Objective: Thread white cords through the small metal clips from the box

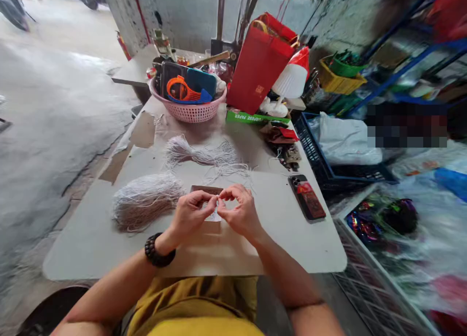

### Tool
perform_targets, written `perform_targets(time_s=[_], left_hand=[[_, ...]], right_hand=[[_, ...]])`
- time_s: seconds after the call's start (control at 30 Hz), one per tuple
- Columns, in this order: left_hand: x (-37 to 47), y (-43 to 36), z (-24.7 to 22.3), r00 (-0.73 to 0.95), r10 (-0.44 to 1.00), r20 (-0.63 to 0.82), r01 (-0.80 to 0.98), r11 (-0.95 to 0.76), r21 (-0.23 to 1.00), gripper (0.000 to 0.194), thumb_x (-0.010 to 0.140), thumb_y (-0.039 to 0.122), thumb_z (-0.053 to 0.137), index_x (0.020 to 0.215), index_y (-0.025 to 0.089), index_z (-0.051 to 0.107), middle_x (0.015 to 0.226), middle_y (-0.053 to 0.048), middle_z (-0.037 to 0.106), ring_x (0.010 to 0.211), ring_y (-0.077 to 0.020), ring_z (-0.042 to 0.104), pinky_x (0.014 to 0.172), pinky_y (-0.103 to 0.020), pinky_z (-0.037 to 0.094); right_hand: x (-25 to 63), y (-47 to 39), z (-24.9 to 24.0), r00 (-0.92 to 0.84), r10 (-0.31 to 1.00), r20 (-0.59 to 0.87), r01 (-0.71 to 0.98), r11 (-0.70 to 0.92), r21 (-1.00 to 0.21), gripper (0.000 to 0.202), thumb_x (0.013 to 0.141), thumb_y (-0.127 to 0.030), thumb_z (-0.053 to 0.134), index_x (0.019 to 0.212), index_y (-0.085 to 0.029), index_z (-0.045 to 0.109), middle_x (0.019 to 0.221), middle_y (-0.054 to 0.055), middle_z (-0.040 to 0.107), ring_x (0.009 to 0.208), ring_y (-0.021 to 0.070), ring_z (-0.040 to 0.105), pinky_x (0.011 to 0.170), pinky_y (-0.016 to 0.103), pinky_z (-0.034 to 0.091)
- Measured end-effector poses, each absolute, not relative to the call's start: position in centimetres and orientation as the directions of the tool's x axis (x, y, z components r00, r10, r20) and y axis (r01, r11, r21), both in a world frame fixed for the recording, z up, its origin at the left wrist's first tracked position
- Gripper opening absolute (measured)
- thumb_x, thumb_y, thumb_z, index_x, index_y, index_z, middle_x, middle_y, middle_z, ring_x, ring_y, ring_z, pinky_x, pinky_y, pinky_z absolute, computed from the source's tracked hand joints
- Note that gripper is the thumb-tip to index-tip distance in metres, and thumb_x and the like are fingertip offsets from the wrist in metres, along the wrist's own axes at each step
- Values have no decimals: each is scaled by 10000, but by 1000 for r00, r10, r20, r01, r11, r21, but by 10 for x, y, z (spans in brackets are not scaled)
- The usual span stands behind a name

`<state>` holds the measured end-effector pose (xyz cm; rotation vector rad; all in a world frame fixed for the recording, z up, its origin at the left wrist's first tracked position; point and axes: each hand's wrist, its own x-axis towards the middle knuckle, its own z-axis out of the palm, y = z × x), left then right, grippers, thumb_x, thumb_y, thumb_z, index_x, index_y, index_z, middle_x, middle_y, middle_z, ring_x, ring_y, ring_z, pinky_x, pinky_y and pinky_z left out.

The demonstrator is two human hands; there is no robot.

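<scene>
Head view: the left hand (190,213) and right hand (239,210) meet fingertip to fingertip above the near centre of the worktop (91,238). Each grip is narrow, pinched on a thin white string (218,199) at the point where the fingers meet; the string is largely hidden. A small brown card (204,189) lies directly beneath the hands. A white string bundle (144,199) lies at 9 o'clock of the hands, a looser string pile (200,155) at 12 o'clock, a phone (307,197) at 3 o'clock, and a pink basket (189,111) farther off at 12 o'clock.

Both hands (218,210) together, fingertips pinched
</scene>
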<state>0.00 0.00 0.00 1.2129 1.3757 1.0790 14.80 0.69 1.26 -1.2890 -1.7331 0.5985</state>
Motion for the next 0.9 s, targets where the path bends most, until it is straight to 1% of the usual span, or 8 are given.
perform_targets(time_s=[0.1,0.2,0.37,0.5,0.57,0.67,0.8,0.9], left_hand=[[0,6,0,80,965,-251,-60,256,965,384,651,517,737,657,136,693,550,-1,598,480,-74,415,471,-208,339],[0,8,1,138,947,-291,-151,311,938,439,650,567,737,688,131,699,568,-4,604,462,-61,390,451,-200,329],[-1,6,4,142,975,-173,-102,188,977,399,642,495,773,803,133,724,672,-38,671,561,-98,495,513,-212,394],[-3,4,2,53,995,-87,10,87,996,326,693,452,740,705,136,663,497,51,478,466,-60,345,434,-185,280],[-4,4,1,47,997,-66,25,65,998,329,711,451,725,689,136,633,483,70,412,459,-54,307,427,-180,249],[-6,4,0,69,996,-48,27,46,999,333,731,455,707,711,133,626,493,70,396,471,-58,303,438,-184,245],[-7,5,1,99,994,-44,64,38,997,337,751,462,690,747,128,644,511,58,417,486,-67,316,459,-202,253],[-8,5,4,149,987,-53,79,42,996,372,756,498,678,752,126,655,539,36,468,502,-78,350,474,-216,269]], right_hand=[[145,8,9,-57,946,318,386,314,-867,28,694,-196,579,684,-197,605,691,-5,608,651,138,524,699,313,415],[144,10,5,-4,973,230,239,224,-945,29,692,-210,590,665,-200,597,671,-19,573,630,126,506,652,280,420],[144,13,1,45,996,78,31,76,-997,41,666,-219,617,640,-194,600,649,-29,556,631,112,486,644,259,401],[144,16,-1,-19,996,-84,-184,-86,-979,122,656,-290,666,644,-192,595,611,-41,541,570,97,451,591,249,373],[144,16,-2,-58,991,-122,-194,-131,-972,152,670,-320,672,660,-194,587,610,-41,538,552,94,444,578,250,375],[148,15,0,-84,996,-32,-62,-38,-997,164,692,-312,681,801,-205,621,724,-21,594,637,113,515,659,269,416],[158,14,5,-237,950,202,151,241,-959,531,715,-269,731,1226,-273,584,1011,27,638,831,152,585,818,324,463],[165,15,5,-339,896,288,151,354,-923,387,800,-287,715,1182,-286,652,916,21,647,815,155,607,783,311,508]])
